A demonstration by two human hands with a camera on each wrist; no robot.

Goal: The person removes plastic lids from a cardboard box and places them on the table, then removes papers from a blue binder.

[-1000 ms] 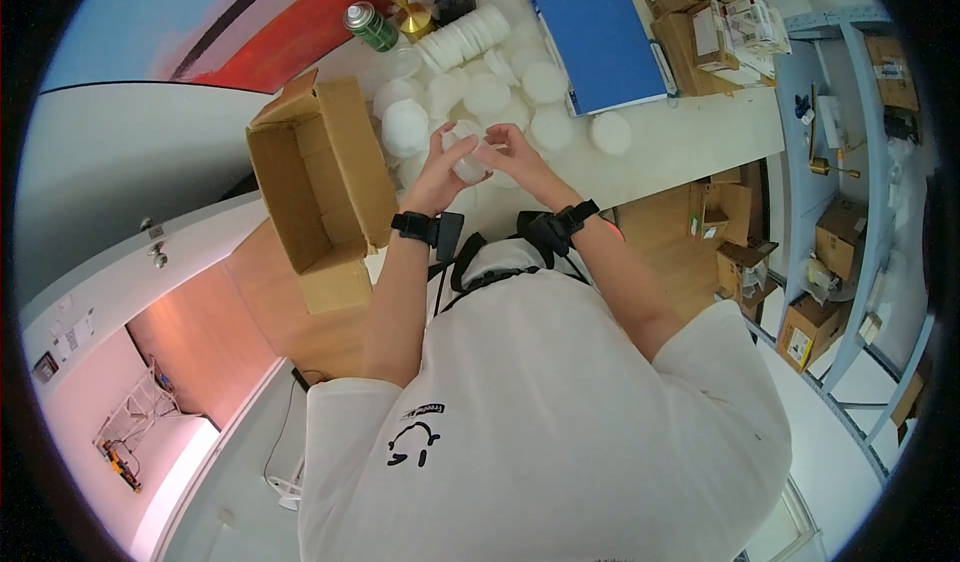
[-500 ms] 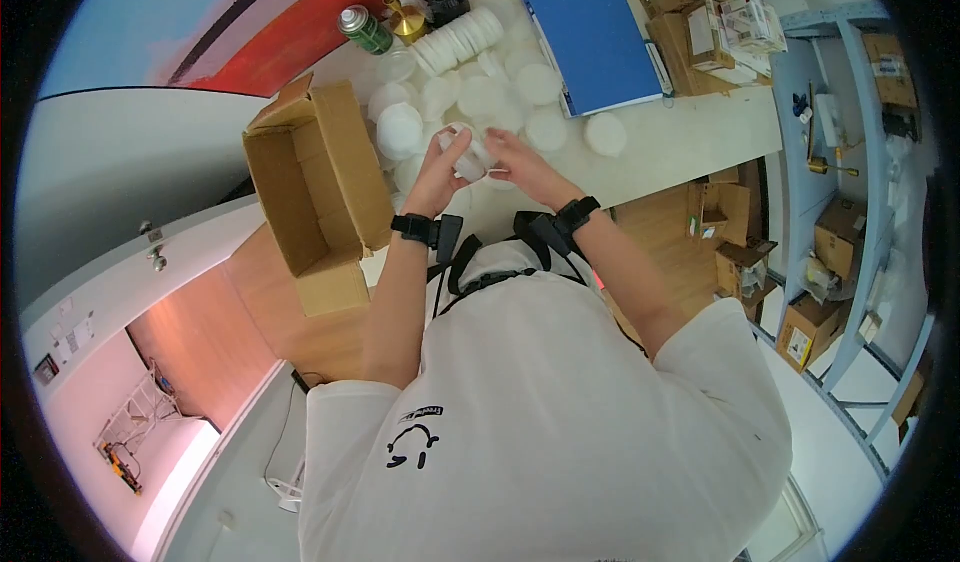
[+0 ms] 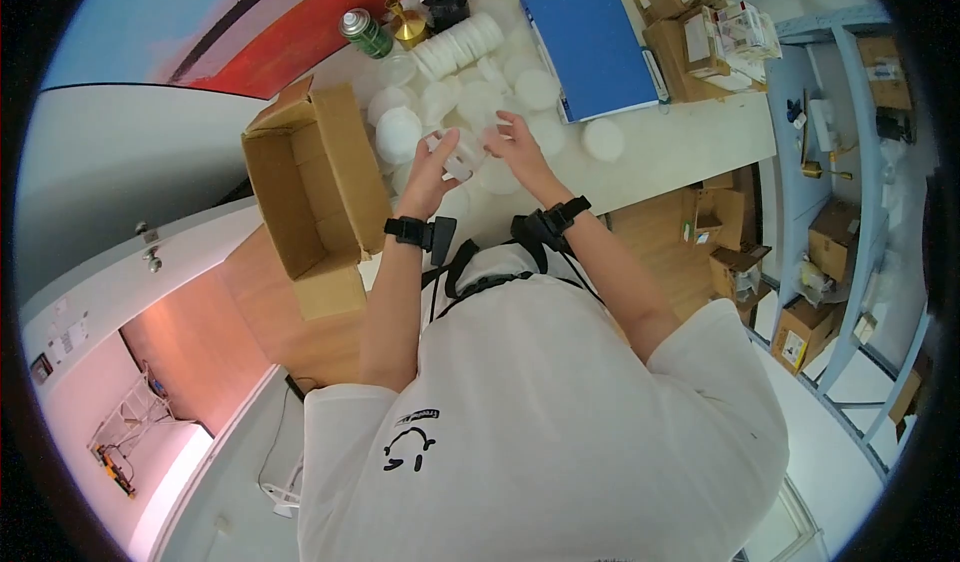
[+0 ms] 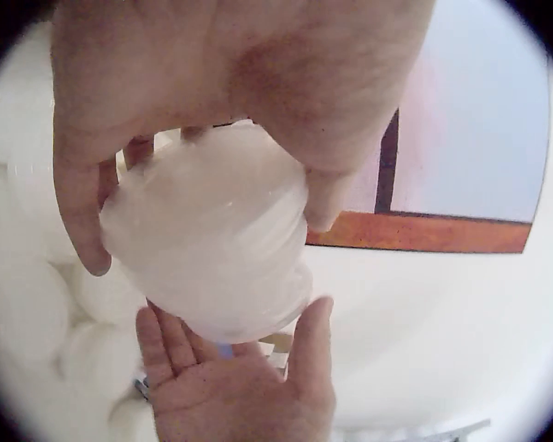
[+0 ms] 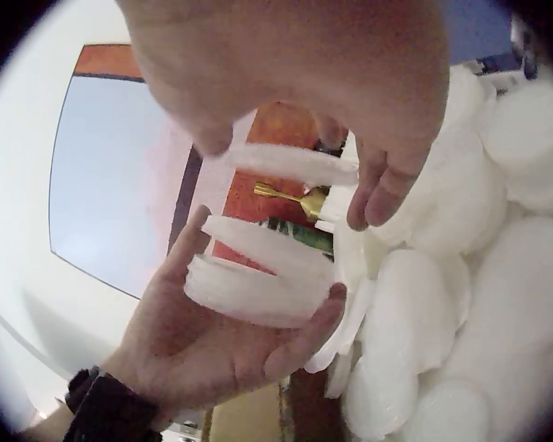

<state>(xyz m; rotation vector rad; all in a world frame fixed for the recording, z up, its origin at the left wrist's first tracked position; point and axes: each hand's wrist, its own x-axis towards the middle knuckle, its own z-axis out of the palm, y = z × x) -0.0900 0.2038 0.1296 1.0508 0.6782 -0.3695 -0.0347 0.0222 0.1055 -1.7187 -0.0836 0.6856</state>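
Observation:
My left hand (image 3: 432, 167) grips a short stack of white translucent lids (image 3: 458, 157) over the white table (image 3: 680, 142). In the left wrist view its thumb and fingers curl round the stack (image 4: 212, 249). My right hand (image 3: 512, 140) is at the stack's end. In the right wrist view its thumb and fingers pinch a single lid (image 5: 286, 164), held a little apart from the rest of the stack (image 5: 258, 276) in the left hand (image 5: 203, 359). Many more loose white lids (image 3: 540, 87) lie on the table beneath both hands.
An open cardboard box (image 3: 315, 187) stands at the table's left end. A blue folder (image 3: 595, 47) lies to the right, with small cartons (image 3: 690, 22) beyond it. At the back are a green spray can (image 3: 362, 32), a brass object (image 3: 405, 22) and a row of lids (image 3: 458, 44). A blue shelf (image 3: 850, 162) stands at far right.
Both hands have moved farther out over the table with the lids. The right hand has drawn slightly away from the stack, and one lid now sits apart from the rest.

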